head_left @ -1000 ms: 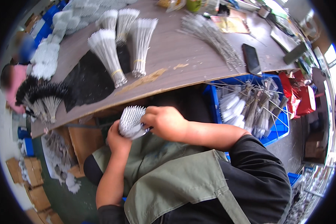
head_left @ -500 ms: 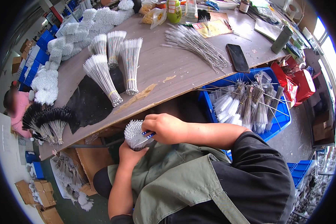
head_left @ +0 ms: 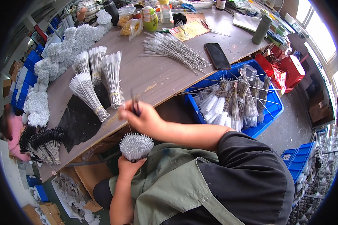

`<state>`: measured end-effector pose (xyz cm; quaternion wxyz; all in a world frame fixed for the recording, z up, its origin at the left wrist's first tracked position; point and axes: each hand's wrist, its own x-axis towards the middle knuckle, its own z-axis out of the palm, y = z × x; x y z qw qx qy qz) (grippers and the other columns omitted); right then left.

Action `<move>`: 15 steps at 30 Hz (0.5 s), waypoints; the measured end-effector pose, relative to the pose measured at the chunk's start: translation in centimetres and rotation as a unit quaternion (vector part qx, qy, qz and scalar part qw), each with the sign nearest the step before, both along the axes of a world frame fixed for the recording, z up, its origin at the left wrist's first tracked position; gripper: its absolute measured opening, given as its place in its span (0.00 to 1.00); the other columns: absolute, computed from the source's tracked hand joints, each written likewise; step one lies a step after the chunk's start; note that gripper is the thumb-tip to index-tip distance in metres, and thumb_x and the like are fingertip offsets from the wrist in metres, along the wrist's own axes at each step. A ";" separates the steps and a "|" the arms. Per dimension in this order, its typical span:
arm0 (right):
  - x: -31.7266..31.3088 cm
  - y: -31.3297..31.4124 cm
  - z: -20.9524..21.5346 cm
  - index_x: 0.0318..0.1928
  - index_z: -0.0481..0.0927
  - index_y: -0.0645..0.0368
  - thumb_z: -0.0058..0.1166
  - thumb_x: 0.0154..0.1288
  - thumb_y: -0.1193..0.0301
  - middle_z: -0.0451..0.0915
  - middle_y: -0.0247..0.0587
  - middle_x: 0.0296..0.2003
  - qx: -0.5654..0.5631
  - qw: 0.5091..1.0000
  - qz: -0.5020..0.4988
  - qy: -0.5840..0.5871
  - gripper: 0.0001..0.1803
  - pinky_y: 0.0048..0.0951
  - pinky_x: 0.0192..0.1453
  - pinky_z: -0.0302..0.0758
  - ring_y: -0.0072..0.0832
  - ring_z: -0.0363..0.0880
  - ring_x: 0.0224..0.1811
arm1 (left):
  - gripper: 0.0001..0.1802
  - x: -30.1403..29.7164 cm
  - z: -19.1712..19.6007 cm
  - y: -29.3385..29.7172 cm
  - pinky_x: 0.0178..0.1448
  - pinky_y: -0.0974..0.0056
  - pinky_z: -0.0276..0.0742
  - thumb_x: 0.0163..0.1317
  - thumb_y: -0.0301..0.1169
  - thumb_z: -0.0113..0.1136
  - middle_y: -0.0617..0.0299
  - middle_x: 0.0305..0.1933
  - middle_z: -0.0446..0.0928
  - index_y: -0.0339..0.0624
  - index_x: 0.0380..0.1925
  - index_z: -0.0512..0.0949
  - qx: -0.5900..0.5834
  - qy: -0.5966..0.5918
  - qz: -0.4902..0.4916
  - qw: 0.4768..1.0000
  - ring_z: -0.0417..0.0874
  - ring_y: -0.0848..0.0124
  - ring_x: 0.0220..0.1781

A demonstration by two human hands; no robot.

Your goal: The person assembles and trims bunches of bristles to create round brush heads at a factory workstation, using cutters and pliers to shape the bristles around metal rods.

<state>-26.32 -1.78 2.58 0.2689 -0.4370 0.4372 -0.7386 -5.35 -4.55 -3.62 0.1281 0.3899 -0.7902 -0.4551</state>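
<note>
Close to my apron, my left hand (head_left: 130, 166) grips a bundle of thin wire brushes (head_left: 136, 147), their pale tips fanned upward. Just above it, my right hand (head_left: 143, 115) is closed round a small dark blue-handled hand tool (head_left: 136, 108), which is smeared by motion, so its exact kind does not show. A thin wire-like strand runs between my right fingers and the bundle's top. On the table by my right hand stand several tied bundles of white-tipped wire brushes (head_left: 112, 77), the nearest lying partly over a black cloth (head_left: 79, 122).
Loose wire brushes (head_left: 176, 50) and a phone (head_left: 218, 56) lie on the table (head_left: 139, 82). To the right, a blue crate (head_left: 257, 129) holds more bundles, with wires poking past its rim. Black-bristled brushes (head_left: 45, 140) sit at the left corner; a person in pink (head_left: 15, 131) is beyond.
My right hand has lifted off the bundle toward the table edge, taking the tool from the brush tips. My left hand keeps the bundle, whose top is now uncovered. The view has shifted.
</note>
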 end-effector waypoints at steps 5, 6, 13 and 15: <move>1.3 3.8 -2.4 0.37 0.76 0.60 0.55 0.57 0.81 0.78 0.41 0.27 -0.026 0.952 0.047 0.301 0.07 0.31 0.40 0.75 0.35 0.80 0.33 | 0.29 -0.1 1.2 0.2 0.52 0.63 0.76 0.35 0.29 0.77 0.54 0.42 0.82 0.34 0.41 0.78 0.032 0.011 0.026 0.999 0.83 0.67 0.45; 0.4 3.8 -1.7 0.36 0.76 0.60 0.55 0.58 0.80 0.78 0.41 0.26 -0.028 0.977 0.039 0.206 0.05 0.30 0.39 0.75 0.35 0.80 0.33 | 0.30 -0.3 1.4 0.2 0.53 0.63 0.75 0.34 0.27 0.77 0.55 0.43 0.82 0.33 0.42 0.78 0.029 -0.002 0.025 0.999 0.83 0.68 0.46; -15.6 0.2 5.6 0.47 0.78 0.57 0.50 0.67 0.65 0.81 0.50 0.30 0.258 0.810 -0.241 0.468 0.13 0.40 0.40 0.76 0.45 0.81 0.34 | 0.28 0.6 0.3 -0.3 0.51 0.63 0.76 0.35 0.30 0.77 0.55 0.41 0.82 0.34 0.40 0.78 0.000 0.030 0.018 0.999 0.83 0.66 0.44; -20.0 -0.9 4.0 0.49 0.78 0.55 0.48 0.67 0.61 0.81 0.51 0.35 0.362 0.738 -0.233 0.520 0.16 0.45 0.45 0.74 0.49 0.79 0.41 | 0.28 0.1 0.6 -0.2 0.51 0.63 0.76 0.35 0.30 0.76 0.55 0.41 0.82 0.34 0.40 0.78 0.003 0.037 0.014 0.999 0.83 0.66 0.44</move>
